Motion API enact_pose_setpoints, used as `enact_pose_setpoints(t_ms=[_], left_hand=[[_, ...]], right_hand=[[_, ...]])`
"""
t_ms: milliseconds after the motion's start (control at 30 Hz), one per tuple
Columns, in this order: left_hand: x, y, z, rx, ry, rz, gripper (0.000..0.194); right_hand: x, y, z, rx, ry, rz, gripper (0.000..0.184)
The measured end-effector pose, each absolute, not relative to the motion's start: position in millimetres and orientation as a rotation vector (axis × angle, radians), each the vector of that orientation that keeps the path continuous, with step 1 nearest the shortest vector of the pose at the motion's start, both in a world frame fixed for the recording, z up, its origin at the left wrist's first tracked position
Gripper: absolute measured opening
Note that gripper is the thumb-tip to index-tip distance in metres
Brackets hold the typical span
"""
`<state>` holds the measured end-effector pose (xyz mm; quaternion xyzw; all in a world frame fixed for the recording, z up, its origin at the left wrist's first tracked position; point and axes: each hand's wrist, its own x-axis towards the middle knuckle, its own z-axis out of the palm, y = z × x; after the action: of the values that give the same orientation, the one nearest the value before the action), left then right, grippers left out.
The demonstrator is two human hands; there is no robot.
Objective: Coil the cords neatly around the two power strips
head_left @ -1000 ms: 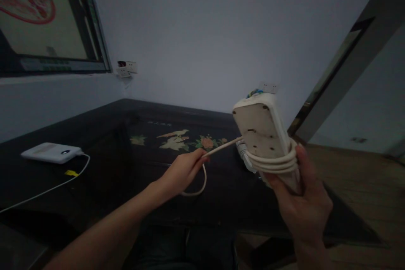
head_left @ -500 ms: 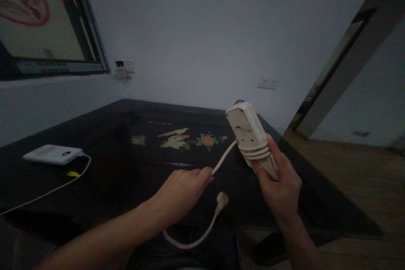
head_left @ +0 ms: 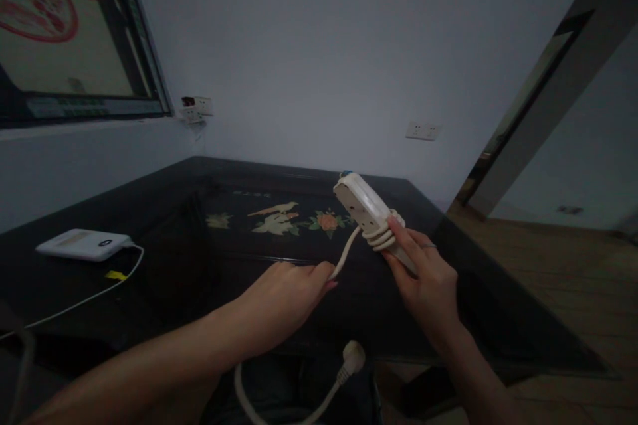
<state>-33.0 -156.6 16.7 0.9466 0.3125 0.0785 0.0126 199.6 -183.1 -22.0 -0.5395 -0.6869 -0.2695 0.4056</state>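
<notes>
Above the black table [head_left: 189, 226], right of its middle, a white power strip [head_left: 366, 199] is held tilted, its lower end clasped between thumb and fingers of the right hand [head_left: 426, 275]. Over the table's near half, the left hand [head_left: 284, 299] pinches the cord [head_left: 345, 254]; the loose plug [head_left: 353, 356] shows at its near edge. Apparent step: handling coils around the strip, winding or unwinding indistinguishable. Another turn would call for a steady strip and taut cord.

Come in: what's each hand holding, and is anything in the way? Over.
Left hand gripping the cord. Right hand holding power strip, cord coiled around it. Plug loose, touching neither hand. White device off left, not in the way.
</notes>
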Motion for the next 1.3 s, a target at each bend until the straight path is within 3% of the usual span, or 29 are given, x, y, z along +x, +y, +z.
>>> enact_pose_setpoints(t_ms=[267,467,633,1033,1300], left_hand=[[-39.3,-146.2,39.8,3.486,0.386,0.405,0.014],[-35.9,-136.4,66.9,3.541,0.206,0.141,0.009],[-40.2,-120.9,82.9,3.422,0.164,0.065,0.007],[-34.8,-102.3,84.8,2.775,-0.04,-0.052,0.014],[-33.0,-92.0,79.3,2.425,0.094,-0.07,0.014]], right_hand=[[200.2,-200.7,-11.8,-1.6,-2.254,-0.544,0.063],[194.6,-213.3,-13.5,-1.438,-2.572,-0.396,0.072],[193.3,-220.6,-20.5,-1.353,-2.565,-0.383,0.074],[185.0,-222.0,-26.1,-1.046,-2.577,-0.364,0.05],[179.7,-225.7,-29.5,-1.06,-2.489,-0.153,0.057]])
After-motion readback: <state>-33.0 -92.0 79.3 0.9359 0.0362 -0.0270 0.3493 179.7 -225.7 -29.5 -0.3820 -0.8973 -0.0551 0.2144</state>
